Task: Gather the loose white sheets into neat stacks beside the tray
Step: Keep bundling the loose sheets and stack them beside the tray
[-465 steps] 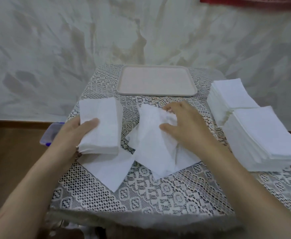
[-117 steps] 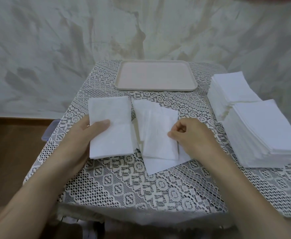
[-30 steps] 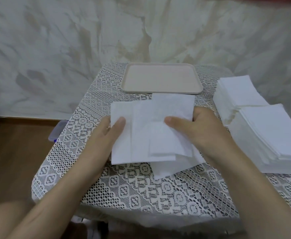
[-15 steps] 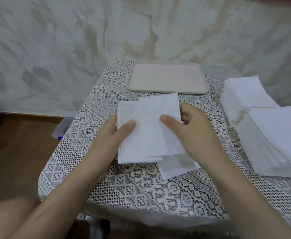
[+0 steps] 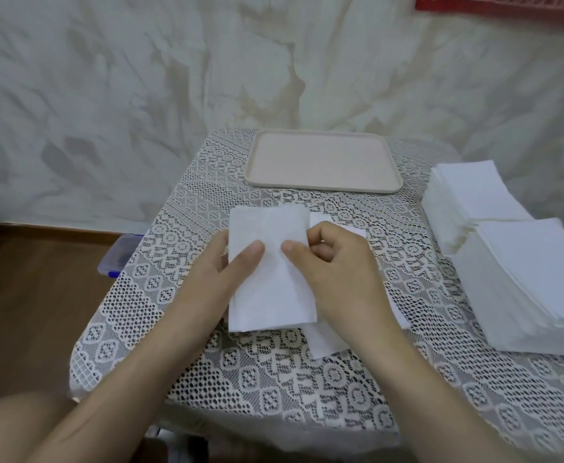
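The lace-covered table (image 5: pixel 273 389) carries a beige tray (image 5: pixel 322 162) at twelve o'clock, two thick stacks of white sheets (image 5: pixel 534 279) at three, and loose sheets (image 5: pixel 327 342) at its centre.

**Gripping from both sides**

Extends bare forearms in from the lower left and lower right, angled toward each other. Holds the left edge of the folded sheets (image 5: pixel 270 279) with the left hand (image 5: pixel 220 272), thumb flat on top, fingers mostly hidden beneath. Pinches the right edge with the right hand (image 5: pixel 337 272), thumb on top, fingers curled. Thumb tips close together, not touching.
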A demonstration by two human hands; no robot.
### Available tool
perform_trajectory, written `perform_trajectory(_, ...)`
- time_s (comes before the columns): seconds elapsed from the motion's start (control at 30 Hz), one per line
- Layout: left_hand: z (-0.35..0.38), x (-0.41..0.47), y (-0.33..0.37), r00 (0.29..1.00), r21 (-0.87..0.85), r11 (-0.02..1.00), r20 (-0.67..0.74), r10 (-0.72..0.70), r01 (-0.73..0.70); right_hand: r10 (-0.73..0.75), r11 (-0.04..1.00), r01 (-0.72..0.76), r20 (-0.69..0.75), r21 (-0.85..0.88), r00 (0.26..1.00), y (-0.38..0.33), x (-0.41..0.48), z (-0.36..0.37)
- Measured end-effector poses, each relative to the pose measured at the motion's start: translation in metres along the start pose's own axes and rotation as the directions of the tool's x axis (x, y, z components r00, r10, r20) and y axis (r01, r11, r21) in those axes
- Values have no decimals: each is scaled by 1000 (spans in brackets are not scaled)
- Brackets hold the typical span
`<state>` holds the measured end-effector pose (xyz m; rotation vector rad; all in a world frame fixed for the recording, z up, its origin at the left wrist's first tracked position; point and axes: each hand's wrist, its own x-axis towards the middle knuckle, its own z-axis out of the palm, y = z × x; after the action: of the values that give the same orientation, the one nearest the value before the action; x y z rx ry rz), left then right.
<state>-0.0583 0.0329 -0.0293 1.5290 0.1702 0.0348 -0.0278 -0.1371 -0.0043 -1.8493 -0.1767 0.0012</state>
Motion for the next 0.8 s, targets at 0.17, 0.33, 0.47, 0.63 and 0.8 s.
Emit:
perform_trajectory(0.17,1,-1,0,1000,-30,1000,-26,0,-1,1,989,-2,-5,-149,1000,6,-1,-2)
perform_trajectory(0.33,-1,-1,5,999,-127,992,-45,-7,1,149,971,-114,163,-208,975,13,-4,-9)
perform_trajectory(0.47,0,-4,8,999,-199,979,-7,-42,40,180,981,-143,326,-133,928,14,-7,-10)
perform_trajectory(0.63,0,-4,6,997,-125,989,40,-72,77,151,985,-117,301,-128,942,16,-7,-8)
perform_trajectory(0.8,-16,5,11,998,-113,992,-44,-54,49,111,977,-75,174,-200,978,14,6,-35)
